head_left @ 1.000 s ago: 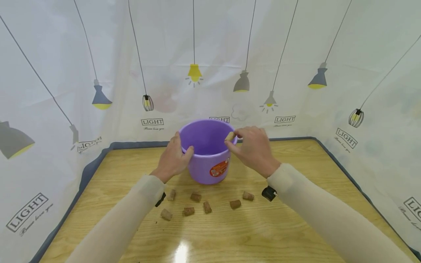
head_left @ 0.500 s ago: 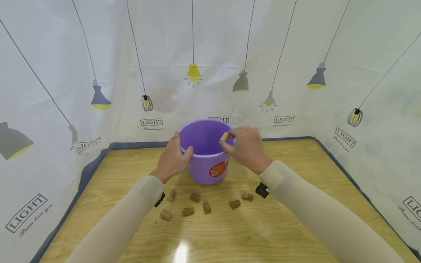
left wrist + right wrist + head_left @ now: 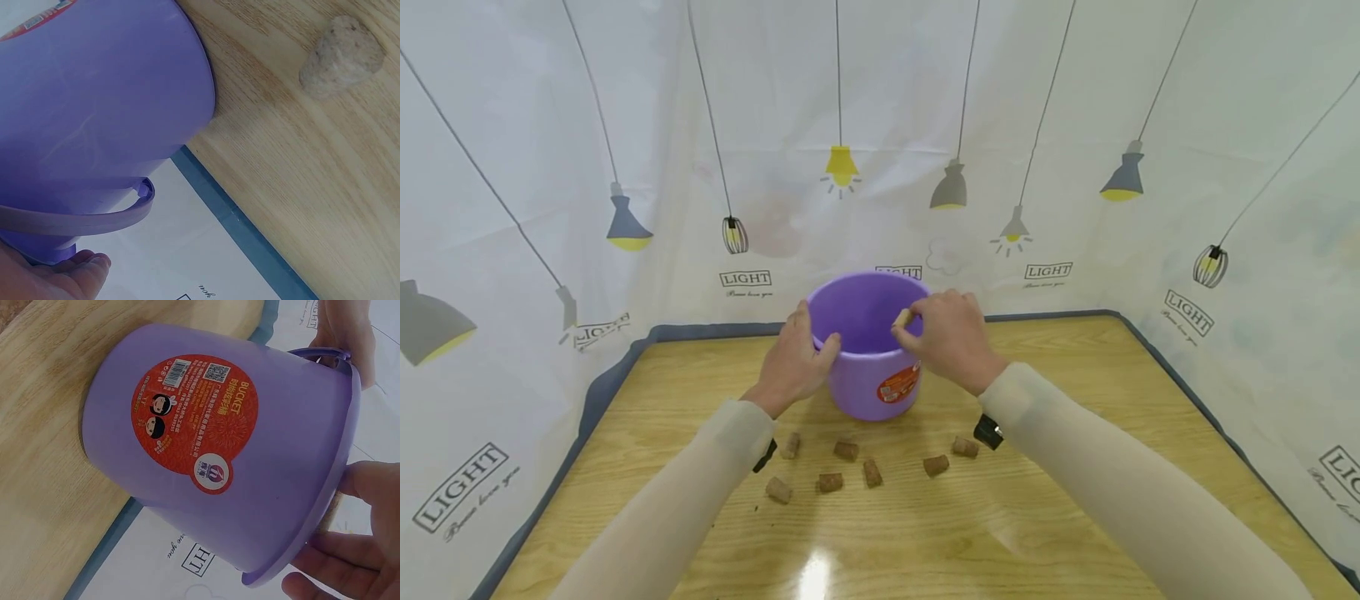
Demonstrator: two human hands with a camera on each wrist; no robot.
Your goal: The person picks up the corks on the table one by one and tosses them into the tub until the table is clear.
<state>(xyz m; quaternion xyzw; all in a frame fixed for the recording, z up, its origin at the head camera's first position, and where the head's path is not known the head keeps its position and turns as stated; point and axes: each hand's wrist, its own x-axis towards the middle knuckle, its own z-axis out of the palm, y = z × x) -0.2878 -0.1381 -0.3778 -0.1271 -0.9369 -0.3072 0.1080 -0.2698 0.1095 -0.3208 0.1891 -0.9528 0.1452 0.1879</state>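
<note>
A purple bucket point(image 3: 868, 383) with a red label stands on the wooden table. My left hand point(image 3: 793, 358) grips its rim on the left, thumb over the near edge; in the left wrist view those fingers point(image 3: 87, 272) show at the rim beside the bucket's handle point(image 3: 81, 220). Over the right part of the bucket's mouth, my right hand point(image 3: 951, 337) pinches a pale cork point(image 3: 903, 317) between thumb and fingers. In the right wrist view the rim hides most of that cork point(image 3: 331, 509).
Several brown corks lie on the table in front of the bucket, among them a cork point(image 3: 779, 490) at the left and a cork point(image 3: 966, 447) at the right. Behind the table point(image 3: 925, 542) hangs a white sheet point(image 3: 895, 225) printed with lamps.
My right hand has moved left with the cork, from the bucket's right rim to over its mouth. The left hand and the bucket have stayed put.
</note>
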